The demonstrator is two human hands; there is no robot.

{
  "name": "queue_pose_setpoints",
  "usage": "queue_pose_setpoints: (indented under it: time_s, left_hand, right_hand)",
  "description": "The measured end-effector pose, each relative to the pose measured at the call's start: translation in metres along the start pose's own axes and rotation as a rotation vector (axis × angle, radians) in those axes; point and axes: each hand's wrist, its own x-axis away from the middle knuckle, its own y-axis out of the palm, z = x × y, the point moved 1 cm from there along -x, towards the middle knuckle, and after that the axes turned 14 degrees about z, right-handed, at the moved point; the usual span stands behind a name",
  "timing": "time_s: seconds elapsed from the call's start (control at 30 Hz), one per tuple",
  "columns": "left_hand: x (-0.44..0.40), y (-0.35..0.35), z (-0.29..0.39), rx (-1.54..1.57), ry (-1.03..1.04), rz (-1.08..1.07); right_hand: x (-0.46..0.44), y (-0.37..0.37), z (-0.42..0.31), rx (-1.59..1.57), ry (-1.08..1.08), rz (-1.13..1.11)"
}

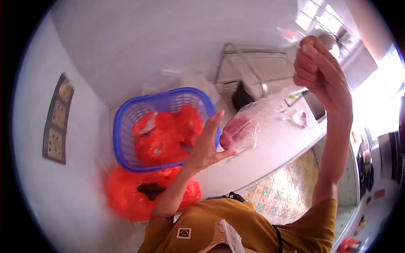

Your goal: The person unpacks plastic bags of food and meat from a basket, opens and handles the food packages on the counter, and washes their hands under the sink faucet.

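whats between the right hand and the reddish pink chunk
In the head view, clear plastic runs from the reddish pink chunk up toward the right hand.

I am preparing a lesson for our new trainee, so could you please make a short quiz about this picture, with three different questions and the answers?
1. Which colour is the basket? A) green B) blue C) yellow
2. True or false: the right hand is closed, while the left hand is open.
3. Fill in: the pinkish-red piece is inside a ... plastic bag.

Key:
1. B, blue.
2. True.
3. Clear (see-through).
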Motion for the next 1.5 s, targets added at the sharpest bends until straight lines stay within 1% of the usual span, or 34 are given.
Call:
queue_pose_setpoints:
  time_s: [0.03, 0.1, 0.13, 0.17, 0.23, 0.27, 0.3, 0.37, 0.43, 0.57, 0.7, 0.77, 0.8, 0.83, 0.87, 0.9, 0.93, 1.0, 1.03, 1.07, 1.1, 1.13, 1.17, 1.23, 1.27, 1.3, 1.37, 1.43, 1.5]
  left_hand:
    - [-0.003, 0.019, 0.005, 0.02, 0.019, -0.039]
    - [-0.005, 0.056, 0.011, 0.345, -0.368, -0.307]
    - [0.0, 0.08, 0.002, 0.472, -0.397, -0.293]
    - [0.001, 0.102, -0.007, 0.477, -0.397, -0.327]
    - [0.0, 0.143, -0.02, 0.634, -0.509, -0.464]
    - [0.003, 0.16, -0.019, 0.676, -0.615, -0.491]
    - [0.005, 0.173, -0.017, 0.674, -0.623, -0.511]
    - [0.006, 0.204, -0.011, 0.65, -0.84, -0.634]
    - [0.014, 0.24, -0.019, 0.665, -0.865, -0.666]
    - [0.024, 0.311, -0.037, 0.65, -0.94, -0.712]
    - [0.026, 0.379, -0.046, 0.632, -1.0, -0.719]
    - [0.026, 0.406, -0.052, 0.619, -1.085, -0.725]
    - [0.026, 0.419, -0.052, 0.617, -1.091, -0.721]
    - [0.025, 0.432, -0.052, 0.628, -1.133, -0.724]
    - [0.022, 0.444, -0.052, 0.638, -1.172, -0.726]
    - [0.021, 0.455, -0.053, 0.635, -1.169, -0.719]
    - [0.022, 0.466, -0.053, 0.627, -1.166, -0.709]
    - [0.021, 0.484, -0.049, 0.598, -1.121, -0.705]
    - [0.02, 0.491, -0.043, 0.599, -1.116, -0.699]
    - [0.018, 0.497, -0.036, 0.577, -1.095, -0.734]
    - [0.018, 0.503, -0.032, 0.554, -1.072, -0.766]
    - [0.028, 0.513, -0.047, 0.544, -1.014, -0.812]
    - [0.03, 0.518, -0.038, 0.54, -1.026, -0.776]
    - [0.044, 0.534, -0.051, 0.48, -1.026, -0.834]
    - [0.046, 0.542, -0.049, 0.542, -1.017, -0.839]
    - [0.046, 0.551, -0.048, 0.542, -1.018, -0.828]
    - [0.044, 0.565, -0.045, 0.475, -0.899, -0.858]
    - [0.038, 0.58, -0.043, 0.446, -0.919, -0.857]
    - [0.03, 0.597, -0.042, 0.452, -0.866, -0.855]
  right_hand:
    - [0.008, -0.013, -0.004, -0.019, 0.012, 0.002]
    - [0.024, -0.044, -0.004, 0.036, -0.006, 0.048]
    - [0.032, -0.059, -0.004, 0.048, -0.007, 0.092]
    - [0.039, -0.075, -0.002, 0.056, -0.004, 0.134]
    - [0.052, -0.116, 0.005, 0.043, 0.018, 0.182]
    - [0.058, -0.138, 0.011, 0.037, 0.029, 0.24]
    - [0.065, -0.162, 0.019, 0.029, 0.041, 0.297]
    - [0.079, -0.216, 0.033, 0.019, 0.051, 0.357]
    - [0.098, -0.268, 0.048, -0.013, 0.097, 0.477]
    - [0.134, -0.348, 0.073, -0.104, 0.177, 0.594]
    - [0.16, -0.422, 0.094, -0.086, 0.226, 0.586]
    - [0.165, -0.443, 0.104, 0.147, 0.265, 0.521]
    - [0.167, -0.45, 0.107, 0.325, 0.252, 0.479]
    - [0.165, -0.453, 0.111, 0.444, 0.163, 0.404]
    - [0.167, -0.466, 0.118, 0.647, 0.269, 0.247]
    - [0.169, -0.464, 0.123, 0.867, 0.289, 0.144]
    - [0.174, -0.461, 0.134, 1.018, 0.324, 0.052]
    - [0.189, -0.461, 0.173, 1.245, 0.271, -0.103]
    - [0.191, -0.454, 0.181, 1.307, 0.372, -0.139]
    - [0.199, -0.459, 0.197, 1.232, 0.255, -0.068]
    - [0.207, -0.465, 0.21, 1.147, 0.186, 0.027]
    - [0.212, -0.471, 0.211, 1.111, 0.145, 0.034]
    - [0.216, -0.478, 0.211, 1.072, 0.106, 0.04]
    - [0.22, -0.493, 0.207, 1.072, 0.089, 0.039]
    - [0.22, -0.501, 0.202, 1.072, 0.079, 0.049]
    - [0.219, -0.508, 0.194, 1.085, 0.119, 0.031]
    - [0.218, -0.52, 0.18, 1.13, 0.135, -0.006]
    - [0.215, -0.531, 0.169, 1.132, 0.142, 0.0]
    - [0.21, -0.543, 0.16, 1.213, 0.102, 0.041]
